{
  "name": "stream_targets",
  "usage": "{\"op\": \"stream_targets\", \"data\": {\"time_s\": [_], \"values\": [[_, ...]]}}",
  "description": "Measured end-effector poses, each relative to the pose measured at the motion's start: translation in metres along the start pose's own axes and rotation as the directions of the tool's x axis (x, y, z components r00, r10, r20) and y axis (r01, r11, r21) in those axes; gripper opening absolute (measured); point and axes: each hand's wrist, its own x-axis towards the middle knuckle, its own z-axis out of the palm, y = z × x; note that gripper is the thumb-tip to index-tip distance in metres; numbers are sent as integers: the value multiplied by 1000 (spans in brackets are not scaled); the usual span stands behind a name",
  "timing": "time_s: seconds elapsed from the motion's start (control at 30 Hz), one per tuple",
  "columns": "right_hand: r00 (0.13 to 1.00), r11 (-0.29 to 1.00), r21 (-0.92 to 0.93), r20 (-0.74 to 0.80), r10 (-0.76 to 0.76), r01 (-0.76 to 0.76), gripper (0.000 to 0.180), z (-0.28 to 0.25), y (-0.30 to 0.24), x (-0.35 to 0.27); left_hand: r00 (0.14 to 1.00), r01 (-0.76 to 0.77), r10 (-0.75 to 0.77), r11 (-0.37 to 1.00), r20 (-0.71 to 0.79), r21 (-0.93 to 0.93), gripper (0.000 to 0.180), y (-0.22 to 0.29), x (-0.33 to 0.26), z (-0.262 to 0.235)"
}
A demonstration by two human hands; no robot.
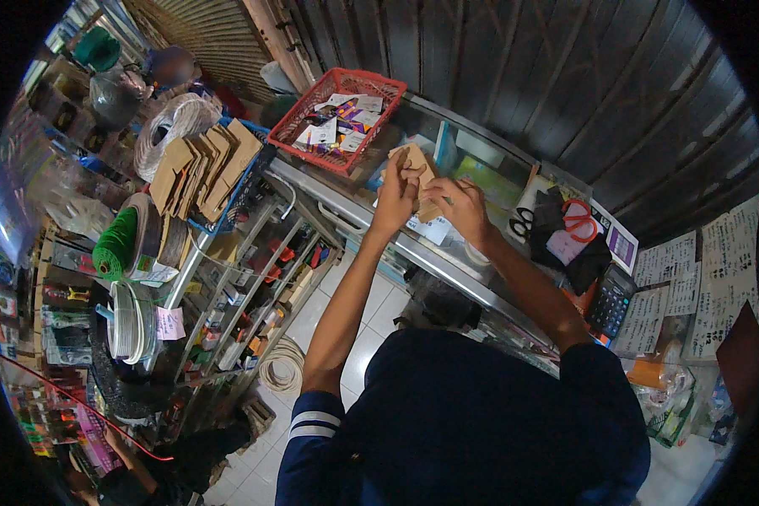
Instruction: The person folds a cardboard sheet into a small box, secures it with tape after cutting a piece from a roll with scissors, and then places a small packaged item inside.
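Observation:
A small piece of brown cardboard [419, 158] is between my hands above the glass counter. My left hand [396, 196] grips it from the left, with the fingers curled over its face. My right hand [462, 207] pinches its lower right part, the fingertips bent in against it. Both hands are closed on the same piece, and they hide some of its edges. A red plastic basket [342, 165] with white, purple and yellow packets [352, 118] stands on the counter to the left of my hands.
Folded cardboard pieces [196, 169] fill a blue basket at the left. Red-handled scissors [578, 221] and a calculator [610, 302] lie on the right. Below the counter is a coil of pale cable [282, 364] on the tiled floor. Another person's arm [131, 460] shows at lower left.

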Motion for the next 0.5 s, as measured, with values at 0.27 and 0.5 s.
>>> {"op": "stream_targets", "data": {"time_s": [0.27,0.5], "values": [[999,1000,-5,49,-6,6,48,-8,-6,7,998,44,-44,999,-34,-8,60,-4,-2,-2],[988,984,100,65,142,-148,42,-1,0,2,998,51,-49,996,28,-78,60,1,-1,-1]]}}
